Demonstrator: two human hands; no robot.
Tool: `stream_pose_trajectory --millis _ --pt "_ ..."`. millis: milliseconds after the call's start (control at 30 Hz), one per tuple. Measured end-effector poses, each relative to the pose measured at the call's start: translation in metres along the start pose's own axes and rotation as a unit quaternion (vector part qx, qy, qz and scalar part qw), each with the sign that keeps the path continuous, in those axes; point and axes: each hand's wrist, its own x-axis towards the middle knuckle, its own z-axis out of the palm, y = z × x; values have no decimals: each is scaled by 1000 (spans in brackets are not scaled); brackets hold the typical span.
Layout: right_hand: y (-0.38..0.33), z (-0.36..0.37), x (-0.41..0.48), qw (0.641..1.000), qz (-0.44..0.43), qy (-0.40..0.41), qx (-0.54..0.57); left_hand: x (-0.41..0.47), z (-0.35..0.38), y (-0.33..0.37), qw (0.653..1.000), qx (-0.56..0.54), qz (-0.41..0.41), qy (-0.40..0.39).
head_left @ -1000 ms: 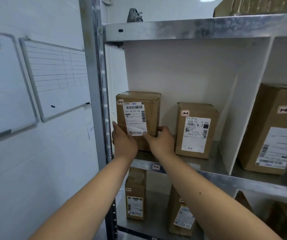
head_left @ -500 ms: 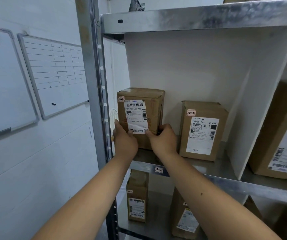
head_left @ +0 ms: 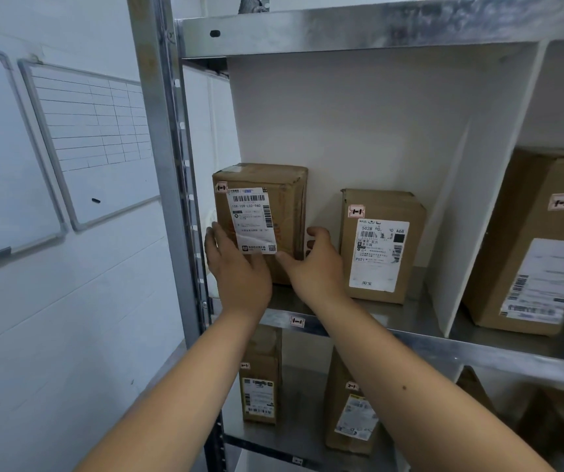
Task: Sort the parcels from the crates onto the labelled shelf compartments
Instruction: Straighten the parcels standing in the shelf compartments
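A brown cardboard parcel (head_left: 284,199) with a white shipping label and a small "1-1" sticker stands upright at the left end of the shelf compartment (head_left: 369,311) tagged "1-1". My left hand (head_left: 236,270) presses against its lower left front and side. My right hand (head_left: 314,264) wraps its lower right corner, thumb on the front, fingers round the side. A second "1-1" parcel (head_left: 381,247) stands just to the right, apart from the first.
A white divider (head_left: 461,206) separates this compartment from the "1-2" one holding a large box (head_left: 539,247). Two more parcels (head_left: 260,379) stand on the shelf below. The metal upright (head_left: 168,185) is at the left; whiteboards (head_left: 93,137) hang on the wall.
The parcel has slid a little deeper into the compartment with both hands staying on it. My view has moved closer and shifted slightly left.
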Motion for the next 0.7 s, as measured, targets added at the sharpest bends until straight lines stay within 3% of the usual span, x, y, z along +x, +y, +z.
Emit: stream_pose_trajectory --millis 133,300,467,700 --pt "-3 -14 -12 1000 -5 16 18 -25 1 6 995 -30 88 -26" --pt "1 -47 -28 998 -1 34 53 -47 12 31 989 -40 113 -87" --pt "12 -85 -37 993 17 100 59 -61 33 41 985 -54 76 -145" --pt "37 -123 -49 990 51 127 23 -74 69 49 978 -82 36 -189"
